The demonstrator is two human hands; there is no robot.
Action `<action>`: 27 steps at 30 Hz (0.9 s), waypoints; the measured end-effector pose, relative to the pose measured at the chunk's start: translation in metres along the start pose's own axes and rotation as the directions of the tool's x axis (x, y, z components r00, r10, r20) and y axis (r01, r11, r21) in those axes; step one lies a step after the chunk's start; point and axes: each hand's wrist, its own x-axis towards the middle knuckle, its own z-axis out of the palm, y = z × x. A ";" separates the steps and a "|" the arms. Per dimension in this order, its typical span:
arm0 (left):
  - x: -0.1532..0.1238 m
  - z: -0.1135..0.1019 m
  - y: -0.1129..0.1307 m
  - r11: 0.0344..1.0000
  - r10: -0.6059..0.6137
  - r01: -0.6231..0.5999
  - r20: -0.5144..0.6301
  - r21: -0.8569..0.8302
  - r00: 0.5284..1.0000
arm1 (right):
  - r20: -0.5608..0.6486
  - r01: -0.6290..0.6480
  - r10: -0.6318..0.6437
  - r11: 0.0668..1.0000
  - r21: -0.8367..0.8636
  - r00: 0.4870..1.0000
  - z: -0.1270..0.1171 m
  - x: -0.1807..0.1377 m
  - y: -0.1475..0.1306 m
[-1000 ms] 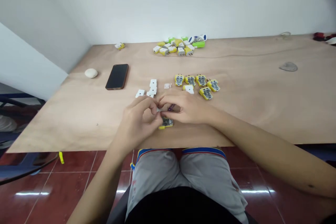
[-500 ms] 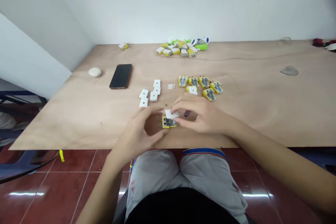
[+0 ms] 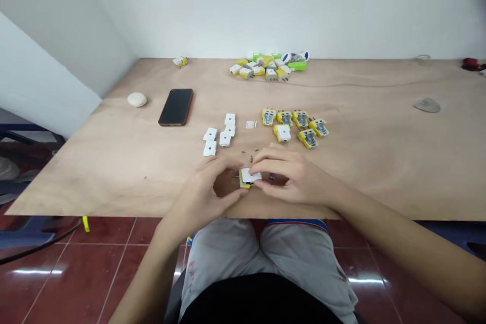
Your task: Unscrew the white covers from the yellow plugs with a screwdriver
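Observation:
Near the table's front edge, a yellow plug body [image 3: 245,186] lies with its pins toward the left. My left hand [image 3: 208,185] curves around its left end, thumb on the near side and forefinger on the far side, steadying it. The fingers of my right hand [image 3: 283,172] pinch a white plug cover [image 3: 250,175] that rests slightly askew over the body, hiding most of its inside. Just beyond the hands are several small screws [image 3: 251,159]. A dark purple item [image 3: 272,176], partly covered by my right hand, lies beneath it.
Several white covers [image 3: 210,148] lie left of centre, near a small white piece [image 3: 250,124]. Open yellow plug bodies [image 3: 308,138] and one covered plug [image 3: 282,133] sit to the right. Behind are a plug pile [image 3: 261,68], a phone [image 3: 176,107] and a white oval object [image 3: 137,99].
My right hand has lowered the white cover onto the yellow plug body, whose grey inside showed before. My left hand stays around the body. The view has shifted slightly.

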 end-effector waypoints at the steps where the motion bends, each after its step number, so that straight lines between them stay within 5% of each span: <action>1: 0.000 0.000 0.000 1.000 -0.002 0.002 0.006 -0.004 1.000 | -0.005 0.000 0.000 1.000 -0.002 1.000 0.000 0.000 0.000; 27: 0.006 -0.001 0.001 0.999 0.045 -0.044 0.053 -0.026 0.998 | -0.011 0.020 -0.020 1.000 -0.001 1.000 0.002 -0.002 -0.003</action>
